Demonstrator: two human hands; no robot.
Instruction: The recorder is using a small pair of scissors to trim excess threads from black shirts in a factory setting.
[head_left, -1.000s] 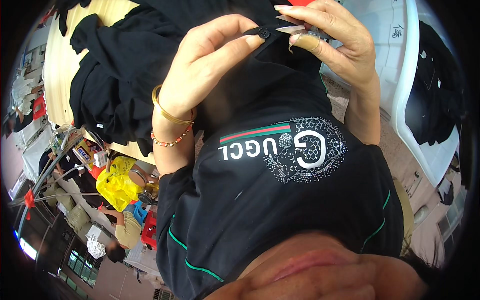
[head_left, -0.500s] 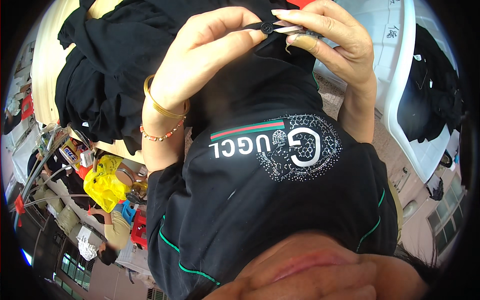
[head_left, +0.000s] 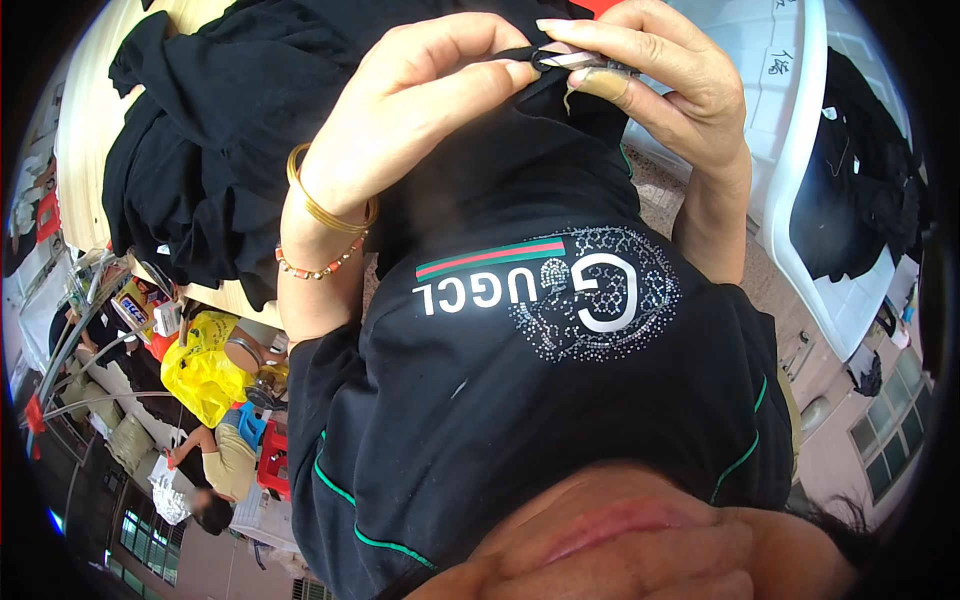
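Note:
My left hand [head_left: 400, 115] pinches a fold of black fabric between thumb and forefinger at the top middle. At their tips sits a small dark button [head_left: 541, 60], partly covered. Small metal thread snips [head_left: 572, 60] are held in my right hand [head_left: 670, 85], their blades pointing left and reaching the button. Tan tape wraps my right thumb. From the pinched edge, the black garment [head_left: 220, 150] spreads leftward in a loose heap. Whether the blades touch thread is too small to tell.
A pale wooden table [head_left: 85, 140] bears the heap. At right stands a white plastic bin [head_left: 785, 190], with more black garments [head_left: 855, 170] beyond its rim. A yellow plastic bag [head_left: 205, 370] and red stool [head_left: 273, 460] are at lower left, near another person [head_left: 228, 465].
The snips' blades have come over the button, which showed its full face before and is now partly covered. My left hand keeps its pinch; the other person's arm has shifted.

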